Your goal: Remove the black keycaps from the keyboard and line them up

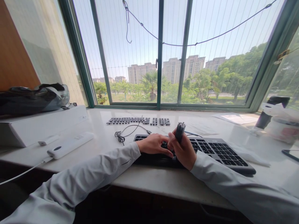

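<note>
Hands (pixel 151 143) (pixel 185 150), two, at one keyboard (pixel 225 150)

Lighting: daylight, bright, from the window (pixel 160 77) ahead; sky (pixel 140 34) pale. Tabletop (pixel 98 130): sheen toward the window. Below its front edge: deep shadow. Edges: wide-angle stretch, frame (pixel 74 53) leaning. Fine detail: soft.

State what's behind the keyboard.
Behind the keyboard lie rows of dark keycaps and a tangled black cable, then the window. The right hand and its dark tool hide a patch of counter there.
</note>
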`<state>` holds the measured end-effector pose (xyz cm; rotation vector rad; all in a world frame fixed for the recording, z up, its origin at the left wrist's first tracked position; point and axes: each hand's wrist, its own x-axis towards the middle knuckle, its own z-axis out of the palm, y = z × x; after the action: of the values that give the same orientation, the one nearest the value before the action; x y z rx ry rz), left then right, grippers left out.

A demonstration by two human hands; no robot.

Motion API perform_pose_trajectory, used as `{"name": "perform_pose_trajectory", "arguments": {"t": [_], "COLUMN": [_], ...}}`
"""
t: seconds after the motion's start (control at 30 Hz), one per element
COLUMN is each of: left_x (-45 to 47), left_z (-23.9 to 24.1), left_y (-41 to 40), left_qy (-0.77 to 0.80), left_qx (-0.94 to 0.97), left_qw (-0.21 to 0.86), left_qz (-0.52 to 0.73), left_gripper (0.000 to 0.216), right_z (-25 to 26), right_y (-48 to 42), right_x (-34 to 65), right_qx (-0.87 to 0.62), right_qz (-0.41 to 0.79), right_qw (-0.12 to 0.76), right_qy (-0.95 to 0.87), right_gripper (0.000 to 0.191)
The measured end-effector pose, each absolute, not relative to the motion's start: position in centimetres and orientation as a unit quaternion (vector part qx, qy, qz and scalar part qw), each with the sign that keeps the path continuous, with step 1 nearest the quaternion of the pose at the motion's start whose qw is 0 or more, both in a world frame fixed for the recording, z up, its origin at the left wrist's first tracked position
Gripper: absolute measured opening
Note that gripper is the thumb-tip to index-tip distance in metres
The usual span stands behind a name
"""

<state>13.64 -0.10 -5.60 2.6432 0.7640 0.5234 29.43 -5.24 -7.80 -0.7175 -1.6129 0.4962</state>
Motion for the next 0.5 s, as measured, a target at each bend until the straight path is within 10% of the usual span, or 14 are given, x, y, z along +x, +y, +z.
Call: {"name": "perform_pose_trajectory", "arguments": {"t": [0.5], "left_x": [13.7], "left_z": [-4.9], "left_y": [-1.1], "left_qy": [0.226], "left_qx": [0.895], "left_qw": [0.288], "left_qz": [0.256], "left_gripper": [0.036], "right_z": [-4.8], "right_y": [-5.7], "right_x": [29.6], "right_qx": [-0.193], "right_qz": [0.433], "right_qw": [0.67], "right_qy": [-0.571], "right_gripper": [0.038]}}
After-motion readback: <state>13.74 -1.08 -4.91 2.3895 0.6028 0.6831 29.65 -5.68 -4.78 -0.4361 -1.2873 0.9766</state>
